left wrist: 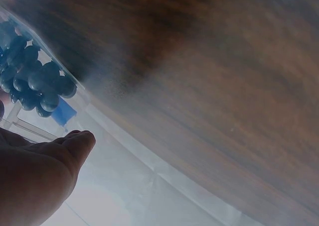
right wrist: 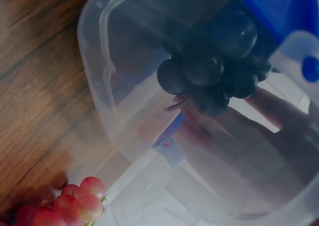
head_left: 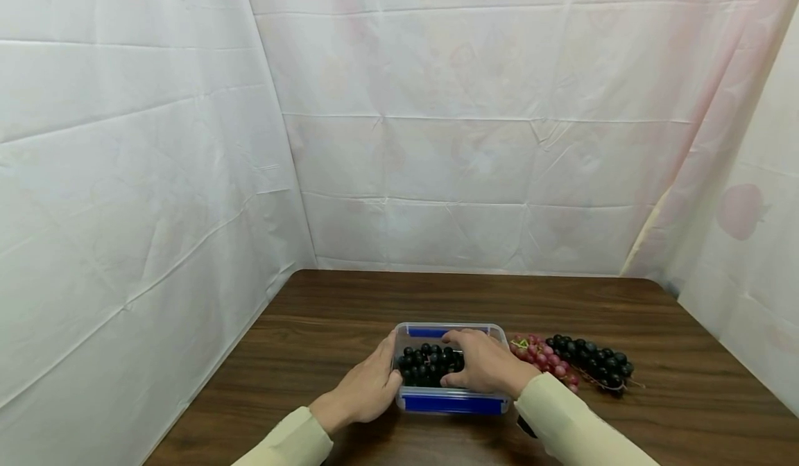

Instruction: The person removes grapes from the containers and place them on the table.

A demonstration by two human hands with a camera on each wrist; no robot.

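Note:
A clear plastic container [head_left: 451, 394] with blue clips stands on the table, and a bunch of black grapes [head_left: 426, 365] lies in it. My left hand [head_left: 370, 385] rests along the container's left wall with its fingers straight. Reaching in from the right, my right hand [head_left: 485, 363] curves its thumb and fingers around the right end of that bunch. The right wrist view shows the black grapes [right wrist: 204, 69] and the fingers [right wrist: 214, 131] through the cloudy plastic. In the left wrist view the black grapes [left wrist: 32, 71] show behind the container wall.
Right of the container lie a bunch of red grapes [head_left: 549, 360] and another bunch of black grapes [head_left: 598, 363], side by side. The brown wood-grain table [head_left: 312, 327] is bordered by white cloth [head_left: 406, 140] at the back and sides.

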